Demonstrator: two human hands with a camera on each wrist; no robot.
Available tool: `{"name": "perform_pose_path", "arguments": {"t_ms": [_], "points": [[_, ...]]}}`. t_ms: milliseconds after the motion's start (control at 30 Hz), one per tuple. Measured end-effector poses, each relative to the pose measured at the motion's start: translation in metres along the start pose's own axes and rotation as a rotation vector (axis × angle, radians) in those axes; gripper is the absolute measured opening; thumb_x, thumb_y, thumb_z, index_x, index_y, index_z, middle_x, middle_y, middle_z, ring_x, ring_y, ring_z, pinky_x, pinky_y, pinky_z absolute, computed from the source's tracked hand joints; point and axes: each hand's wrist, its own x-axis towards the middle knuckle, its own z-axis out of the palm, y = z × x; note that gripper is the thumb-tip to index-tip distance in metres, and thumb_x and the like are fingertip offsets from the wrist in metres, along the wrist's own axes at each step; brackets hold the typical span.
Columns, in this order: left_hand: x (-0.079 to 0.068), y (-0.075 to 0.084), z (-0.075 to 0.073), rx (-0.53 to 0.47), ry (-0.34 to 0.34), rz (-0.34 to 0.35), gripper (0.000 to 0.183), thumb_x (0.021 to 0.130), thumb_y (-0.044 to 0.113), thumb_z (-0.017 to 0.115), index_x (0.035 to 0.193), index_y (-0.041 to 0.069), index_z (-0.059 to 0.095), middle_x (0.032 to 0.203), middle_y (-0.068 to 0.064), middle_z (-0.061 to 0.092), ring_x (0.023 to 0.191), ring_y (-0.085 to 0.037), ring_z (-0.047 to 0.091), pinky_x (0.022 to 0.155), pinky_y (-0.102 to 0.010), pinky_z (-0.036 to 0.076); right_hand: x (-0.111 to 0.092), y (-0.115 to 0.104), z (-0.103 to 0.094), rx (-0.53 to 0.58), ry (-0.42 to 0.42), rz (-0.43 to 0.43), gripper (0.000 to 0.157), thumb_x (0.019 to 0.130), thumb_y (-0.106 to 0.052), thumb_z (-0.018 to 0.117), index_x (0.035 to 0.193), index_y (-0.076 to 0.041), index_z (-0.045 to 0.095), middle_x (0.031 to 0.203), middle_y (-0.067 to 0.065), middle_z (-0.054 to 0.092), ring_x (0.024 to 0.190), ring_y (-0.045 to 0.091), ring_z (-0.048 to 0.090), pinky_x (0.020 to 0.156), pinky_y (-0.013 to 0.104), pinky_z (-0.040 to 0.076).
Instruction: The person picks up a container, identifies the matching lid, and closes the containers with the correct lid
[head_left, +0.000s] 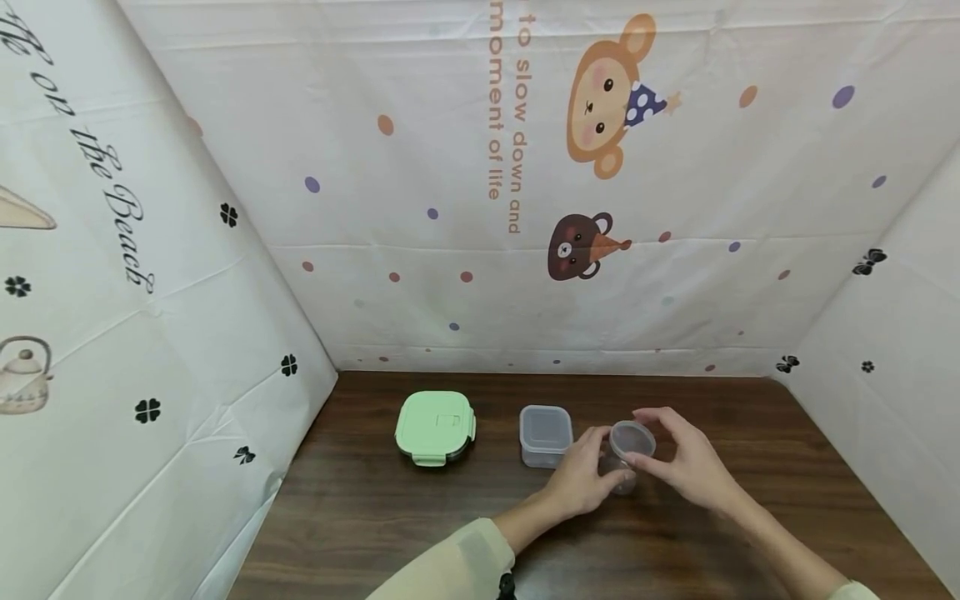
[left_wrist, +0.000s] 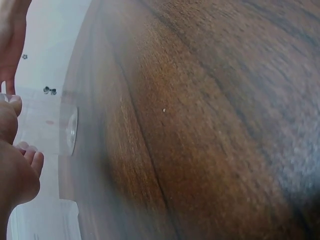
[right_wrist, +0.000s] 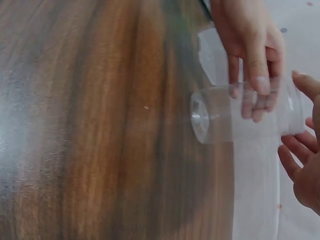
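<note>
A tall clear plastic jar (right_wrist: pixel 217 122) stands upright on the table at the right. My left hand (head_left: pixel 581 477) grips it from the left, fingers behind and thumb in front. Over its mouth is a round translucent lid (head_left: pixel 632 439). My right hand (head_left: pixel 690 462) pinches that lid at its rim, thumb on the near side and fingers on the far side. In the right wrist view the left hand (right_wrist: pixel 255 55) shows through the jar's wall. Whether the lid is seated or loose is hard to tell.
Left of the jar stands a square translucent container (head_left: pixel 546 435) with a lid, close to the left hand. Farther left sits a lunch box (head_left: pixel 435 427) with a green clip lid. White printed cloth (head_left: pixel 420 192) hangs behind and beside the brown wooden table (head_left: pixel 360 533).
</note>
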Motion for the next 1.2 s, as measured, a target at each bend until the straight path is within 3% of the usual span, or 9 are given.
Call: {"name": "perform_pose_path", "arguments": {"t_ms": [100,267,567,867,1200], "points": [[0.0003,-0.0002,0.0000,0.004,0.002,0.007,0.061,0.100,0.037,0.077,0.149,0.011,0.050,0.138,0.000,0.060,0.118,-0.005,0.062,0.096,-0.011,0.048,-0.0005,-0.0007,0.0013,0.013,-0.003,-0.020,0.067,0.085,-0.013,0.092,0.144,-0.010,0.059,0.129,0.005,0.066,0.111,0.020,0.066,0.090,0.017,0.054],[-0.0001,-0.0006,0.0000,-0.005,-0.007,-0.018,0.063,0.100,0.039,0.076,0.150,0.012,0.049,0.138,0.001,0.060,0.118,-0.004,0.062,0.096,-0.012,0.049,-0.0001,0.0003,-0.0044,0.064,-0.052,-0.003,0.073,0.088,-0.010,0.088,0.152,-0.014,0.054,0.134,0.006,0.070,0.115,0.019,0.067,0.095,0.025,0.055],[-0.0005,0.0003,-0.0005,-0.013,0.006,0.012,0.061,0.100,0.038,0.077,0.148,0.011,0.051,0.136,0.000,0.061,0.116,-0.006,0.063,0.096,-0.015,0.050,-0.0028,-0.0018,-0.0006,-0.008,0.007,0.067,0.057,0.086,-0.021,0.092,0.135,-0.012,0.063,0.122,0.004,0.070,0.097,0.018,0.073,0.078,0.035,0.062],[-0.0013,0.0001,-0.0014,-0.029,-0.004,0.000,0.061,0.100,0.034,0.077,0.149,0.010,0.050,0.138,-0.001,0.060,0.119,-0.006,0.062,0.098,-0.015,0.049,-0.0044,0.0006,-0.0058,0.062,-0.041,0.043,0.068,0.089,-0.014,0.089,0.148,-0.012,0.057,0.134,0.008,0.070,0.107,0.018,0.070,0.090,0.017,0.053],[-0.0007,-0.0005,0.0002,-0.001,0.016,0.004,0.060,0.099,0.035,0.078,0.147,0.011,0.052,0.134,0.001,0.061,0.116,-0.005,0.063,0.096,-0.014,0.050,-0.0050,-0.0014,-0.0050,0.037,-0.018,0.092,0.063,0.088,-0.020,0.090,0.143,-0.015,0.061,0.131,0.004,0.072,0.106,0.011,0.070,0.087,0.021,0.056]]}}
